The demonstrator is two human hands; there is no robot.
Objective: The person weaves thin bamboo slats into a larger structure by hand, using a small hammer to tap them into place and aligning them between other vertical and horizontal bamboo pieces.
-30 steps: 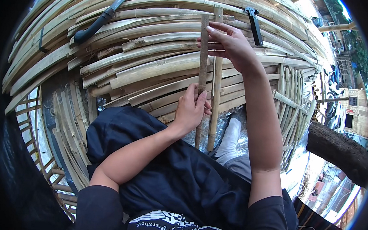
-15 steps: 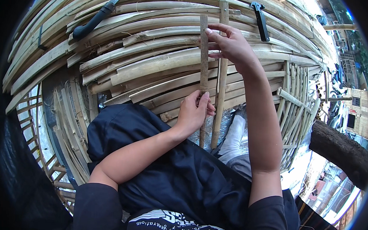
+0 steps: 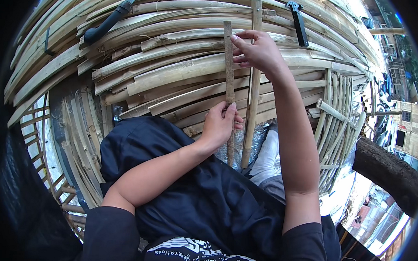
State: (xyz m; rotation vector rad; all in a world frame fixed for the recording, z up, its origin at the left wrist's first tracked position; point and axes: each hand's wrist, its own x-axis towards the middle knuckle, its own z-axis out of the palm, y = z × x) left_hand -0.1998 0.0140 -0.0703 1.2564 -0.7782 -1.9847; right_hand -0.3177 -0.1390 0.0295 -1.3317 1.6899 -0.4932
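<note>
Two hands on one thin bamboo strip, over a big pile of split bamboo.

At 10 o'clock a black curved handle [image 3: 112, 20] lies on the bamboo pile [image 3: 174, 73]. Near the middle, your left hand [image 3: 221, 124] pinches the low part of the thin bamboo strip [image 3: 229, 70], with your thumb and fingers pressed tight around it. The strip stands almost straight up, from the middle toward 12 o'clock. A second bamboo strip [image 3: 252, 109] stands just beside it on the right. Your right hand [image 3: 259, 51] holds the top of the thin strip, fingertips pressed on it. At 1 o'clock a black tool [image 3: 298, 22] rests on the pile. Since a second ago, your right hand has slid a little nearer the strip's top and your left hand has stayed low, so you are still lining the strip up.
</note>
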